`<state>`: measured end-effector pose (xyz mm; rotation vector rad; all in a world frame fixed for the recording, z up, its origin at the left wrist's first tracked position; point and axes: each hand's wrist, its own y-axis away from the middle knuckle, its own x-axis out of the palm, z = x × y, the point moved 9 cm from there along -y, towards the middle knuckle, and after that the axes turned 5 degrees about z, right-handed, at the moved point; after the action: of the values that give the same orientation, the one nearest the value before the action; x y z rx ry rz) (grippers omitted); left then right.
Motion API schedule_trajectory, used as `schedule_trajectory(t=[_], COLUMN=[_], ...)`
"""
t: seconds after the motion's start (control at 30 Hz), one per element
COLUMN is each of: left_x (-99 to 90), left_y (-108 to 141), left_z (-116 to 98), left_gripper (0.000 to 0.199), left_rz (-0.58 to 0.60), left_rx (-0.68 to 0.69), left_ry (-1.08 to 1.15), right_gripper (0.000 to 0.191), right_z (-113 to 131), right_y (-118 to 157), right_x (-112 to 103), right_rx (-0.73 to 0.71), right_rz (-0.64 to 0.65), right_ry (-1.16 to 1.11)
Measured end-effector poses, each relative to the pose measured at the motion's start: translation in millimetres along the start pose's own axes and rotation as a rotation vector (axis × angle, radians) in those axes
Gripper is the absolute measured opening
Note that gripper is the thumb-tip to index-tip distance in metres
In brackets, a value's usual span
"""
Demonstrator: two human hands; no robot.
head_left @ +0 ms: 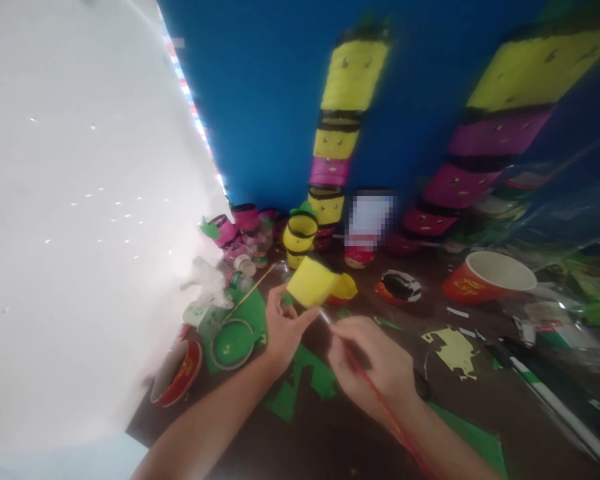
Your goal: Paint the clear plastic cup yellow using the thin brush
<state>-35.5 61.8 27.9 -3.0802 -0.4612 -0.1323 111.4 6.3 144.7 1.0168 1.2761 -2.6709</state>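
My left hand (283, 330) is closed on the lower edge of a small yellow sheet (311, 281), raised above the table; whether it is paper or foam I cannot tell. A thin paintbrush (367, 380) with a red handle and a silvery metal end sits in the grip of my right hand (373, 363). Its metal end is close to my left fingertips, and its tip is hard to make out. Just behind the sheet is a yellow and red cup piece (343, 289). Green sheet cutouts (317, 373) lie beneath my hands.
Stacked yellow and pink cups with drawn faces (355, 77) stand against the blue wall. A red paper cup (473, 283) is at right, near yellow scraps (453, 350). A clear ring (233, 320) and a cut red cup (180, 373) lie left. A white wall borders the table.
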Motion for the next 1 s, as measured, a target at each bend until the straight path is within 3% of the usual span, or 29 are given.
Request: schedule_trajectory(t=[0.17, 0.37, 0.57, 0.83, 1.0], left_x=[0.7, -1.5, -0.8, -0.8, -1.4], left_y=[0, -1, 0, -2, -1], left_z=[-1, 0, 1, 1, 2], left_gripper=[0.057, 0.056, 0.055, 0.055, 0.054], left_rz=[0.018, -0.011, -0.004, -0.003, -0.011], left_rx=[-0.005, 0.01, 0.003, 0.016, 0.002], left_ry=[-0.001, -0.001, -0.009, 0.015, -0.005], right_gripper=[0.018, 0.014, 0.018, 0.017, 0.02], right_z=[-9, -1, -2, 5, 4], right_y=[-4, 2, 2, 6, 4], right_x=[-7, 13, 3, 18, 6], right_rx=[0.052, 0.008, 0.015, -0.015, -0.032], right_rz=[-0.053, 0.087, -0.016, 0.091, -0.007], right_ry=[0.136, -0.051, 0.058, -0.055, 0.033])
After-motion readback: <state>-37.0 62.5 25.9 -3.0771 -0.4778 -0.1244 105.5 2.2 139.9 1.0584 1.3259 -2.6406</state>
